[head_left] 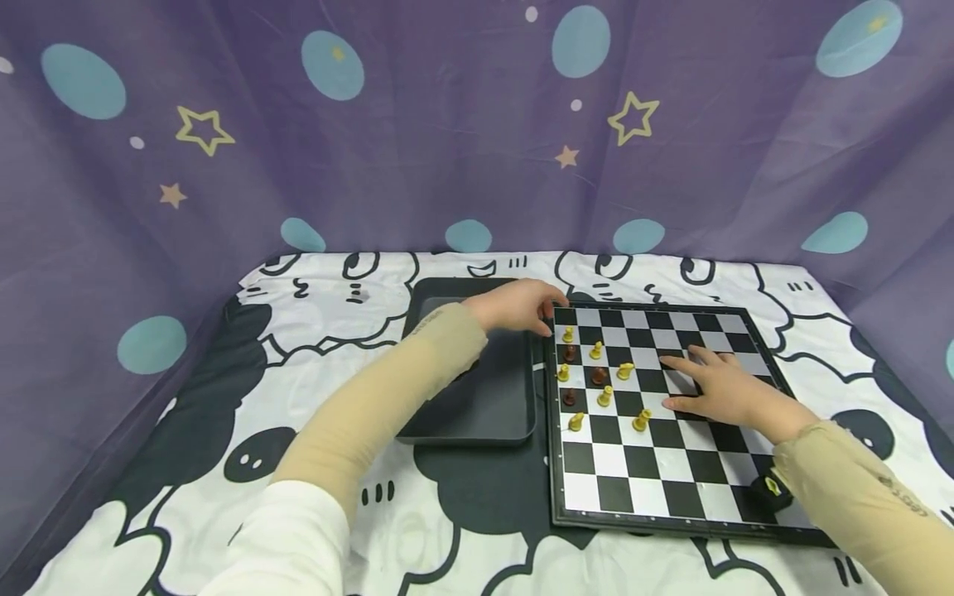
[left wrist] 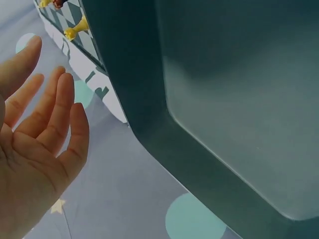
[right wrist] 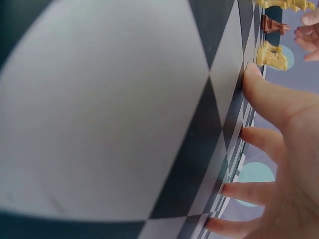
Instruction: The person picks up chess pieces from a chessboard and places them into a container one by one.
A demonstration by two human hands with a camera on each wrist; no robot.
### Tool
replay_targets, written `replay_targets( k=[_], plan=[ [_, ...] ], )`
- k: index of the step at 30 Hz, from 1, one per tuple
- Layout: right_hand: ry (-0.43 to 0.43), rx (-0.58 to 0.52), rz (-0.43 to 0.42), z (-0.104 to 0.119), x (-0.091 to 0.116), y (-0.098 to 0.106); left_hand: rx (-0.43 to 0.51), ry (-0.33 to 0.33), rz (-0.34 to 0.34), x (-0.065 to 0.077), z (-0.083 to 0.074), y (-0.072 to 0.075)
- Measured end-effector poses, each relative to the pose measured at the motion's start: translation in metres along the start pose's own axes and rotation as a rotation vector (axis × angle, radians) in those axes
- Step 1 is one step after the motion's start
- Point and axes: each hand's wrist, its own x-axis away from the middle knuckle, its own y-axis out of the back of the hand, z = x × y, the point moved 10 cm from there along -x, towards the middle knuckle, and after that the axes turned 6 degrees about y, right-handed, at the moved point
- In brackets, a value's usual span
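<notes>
My left hand [head_left: 519,305] hovers by the far left corner of the chessboard [head_left: 674,459], above the tray's right edge. In the left wrist view its fingers [left wrist: 62,107] are loosely bent and hold nothing. My right hand [head_left: 726,389] is spread over the right half of the board, its fingertips at or just above the squares. Several yellow chess pieces, among them a knight [head_left: 625,371] and a rook [head_left: 642,420], stand on the board's left half. Brown pieces stand among them, one of them a pawn [head_left: 570,397].
A dark grey tray [head_left: 477,439] lies left of the board, partly hidden by my left arm. Near the board's front right corner sits a small black object with a yellow mark [head_left: 772,487], close to my right sleeve. A purple curtain [head_left: 447,124] hangs behind the patterned cloth [head_left: 477,571].
</notes>
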Motion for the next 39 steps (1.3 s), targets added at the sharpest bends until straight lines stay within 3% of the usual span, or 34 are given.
replay_targets(
  k=[7, 16, 24, 39],
  plan=[
    [-0.016, 0.001, 0.005, 0.001, -0.001, 0.002, -0.036, -0.033, 0.052, -0.017, -0.008, -0.010],
    [-0.026, 0.008, 0.003, -0.001, -0.002, 0.001, -0.045, 0.012, 0.123, -0.032, -0.010, -0.019],
    [-0.027, 0.011, 0.008, -0.001, -0.002, -0.001, -0.106, -0.024, 0.126, -0.040, -0.016, -0.024],
    [-0.031, 0.018, 0.003, -0.001, -0.002, -0.002, -0.103, -0.048, 0.119, -0.044, -0.014, -0.028]
  ],
)
